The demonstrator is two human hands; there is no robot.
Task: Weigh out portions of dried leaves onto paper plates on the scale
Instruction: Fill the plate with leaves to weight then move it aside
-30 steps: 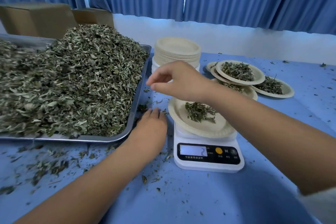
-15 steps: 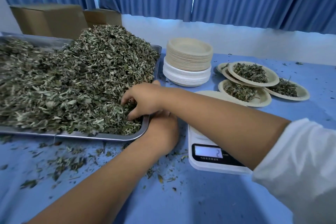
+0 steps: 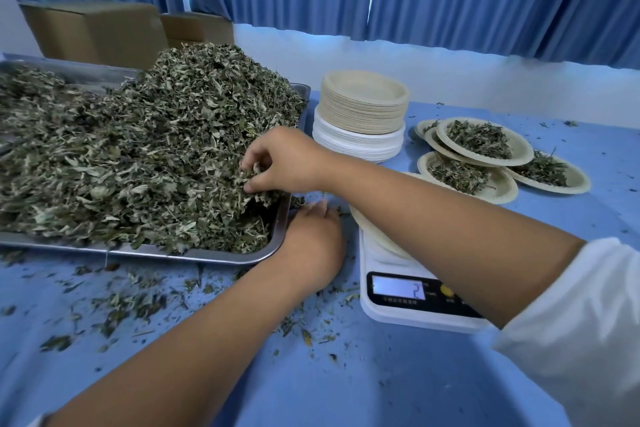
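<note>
A big heap of dried leaves (image 3: pixel 145 149) fills a steel tray (image 3: pixel 194 255) on the left. My right hand (image 3: pixel 282 159) reaches across to the heap's near right corner and pinches a tuft of leaves between thumb and fingers. My left hand (image 3: pixel 313 239) lies flat on the blue table beside the tray's right edge, holding nothing. A white scale (image 3: pixel 401 298) stands to the right; its display reads 2. A paper plate (image 3: pixel 372 229) sits on the scale, mostly hidden by my right forearm.
A tall stack of unused paper plates (image 3: pixel 362 107) stands behind the scale. Several plates with leaf portions (image 3: pixel 485 142) overlap at the right. Cardboard boxes (image 3: pixel 93 31) stand behind the tray. Loose leaf bits (image 3: pixel 131 302) litter the blue tabletop (image 3: pixel 346 385). Blue curtains hang at the back.
My right hand went from above the scale plate left into the heap, and now lifts slightly with a pinch of leaves. My left hand stays on the table.
</note>
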